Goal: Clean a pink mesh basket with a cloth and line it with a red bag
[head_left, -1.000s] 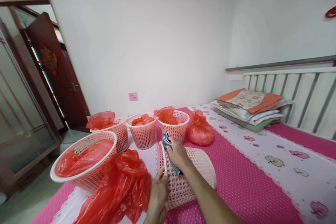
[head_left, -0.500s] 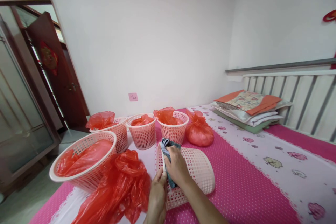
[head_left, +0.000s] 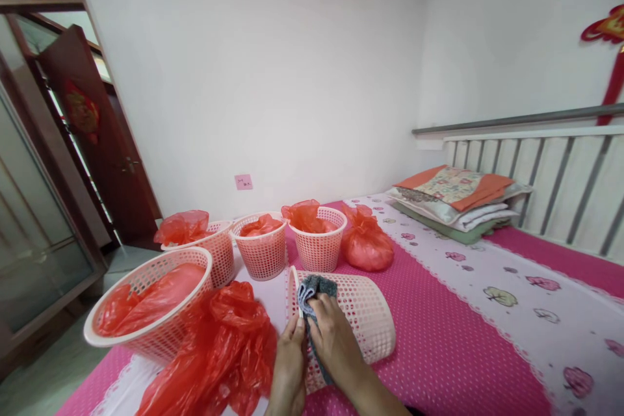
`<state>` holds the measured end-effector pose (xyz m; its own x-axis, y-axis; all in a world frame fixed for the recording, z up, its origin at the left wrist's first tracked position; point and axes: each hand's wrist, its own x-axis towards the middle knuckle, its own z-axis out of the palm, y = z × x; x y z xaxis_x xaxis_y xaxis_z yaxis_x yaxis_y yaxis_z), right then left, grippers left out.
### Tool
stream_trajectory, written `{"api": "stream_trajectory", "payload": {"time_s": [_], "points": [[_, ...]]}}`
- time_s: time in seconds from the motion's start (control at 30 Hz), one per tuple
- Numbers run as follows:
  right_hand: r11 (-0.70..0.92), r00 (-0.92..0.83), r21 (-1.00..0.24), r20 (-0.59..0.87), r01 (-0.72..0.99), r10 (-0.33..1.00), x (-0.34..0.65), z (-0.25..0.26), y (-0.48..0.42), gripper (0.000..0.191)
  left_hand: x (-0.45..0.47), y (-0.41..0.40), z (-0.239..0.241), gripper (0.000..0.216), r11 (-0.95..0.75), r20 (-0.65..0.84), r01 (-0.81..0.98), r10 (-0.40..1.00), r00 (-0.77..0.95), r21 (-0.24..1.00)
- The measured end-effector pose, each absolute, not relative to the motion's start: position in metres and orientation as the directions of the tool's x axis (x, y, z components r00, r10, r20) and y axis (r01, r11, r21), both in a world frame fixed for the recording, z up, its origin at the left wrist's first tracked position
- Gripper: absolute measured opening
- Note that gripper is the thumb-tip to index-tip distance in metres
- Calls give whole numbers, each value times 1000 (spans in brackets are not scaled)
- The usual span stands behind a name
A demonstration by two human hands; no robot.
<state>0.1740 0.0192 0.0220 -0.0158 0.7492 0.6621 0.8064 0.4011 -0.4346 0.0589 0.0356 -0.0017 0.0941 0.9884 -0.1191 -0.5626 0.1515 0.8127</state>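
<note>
A pale pink plastic basket (head_left: 371, 312) with a perforated wall lies on its side, its mouth turned to the left. My left hand (head_left: 288, 359) grips the basket's rim from the near side, thumb upward. In my right hand (head_left: 335, 333) is a folded grey-blue cloth (head_left: 319, 286), pressed against the outer wall close to the rim. Part of the cloth hangs down below my right fingers. Beside my left hand lies a crumpled red plastic bag (head_left: 229, 344).
Several upright pink baskets, among them a large one (head_left: 146, 331) at the left, hold red plastic bags. A tied red bag (head_left: 366, 244) sits behind the fallen basket. Folded bedding (head_left: 453, 198) is stacked at the right on the pink bedspread (head_left: 433, 325).
My right hand and the cloth have shifted from the rim's edge slightly down and right onto the basket's wall. The left hand still holds the rim. The view has turned slightly right.
</note>
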Motion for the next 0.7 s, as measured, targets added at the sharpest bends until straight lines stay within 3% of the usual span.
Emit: {"api": "stream_trajectory", "payload": {"time_s": [0.27, 0.6, 0.7], "points": [[266, 64, -394, 654, 880, 754, 217, 12, 29, 35, 61, 29, 6, 39, 220, -217, -483, 974, 63, 848], [8, 312, -476, 589, 879, 745, 303, -28, 46, 34, 67, 18, 32, 49, 191, -171, -479, 982, 86, 857], [-49, 379, -509, 570, 859, 729, 319, -42, 48, 35, 67, 11, 39, 38, 168, -135, -376, 985, 112, 911]]}}
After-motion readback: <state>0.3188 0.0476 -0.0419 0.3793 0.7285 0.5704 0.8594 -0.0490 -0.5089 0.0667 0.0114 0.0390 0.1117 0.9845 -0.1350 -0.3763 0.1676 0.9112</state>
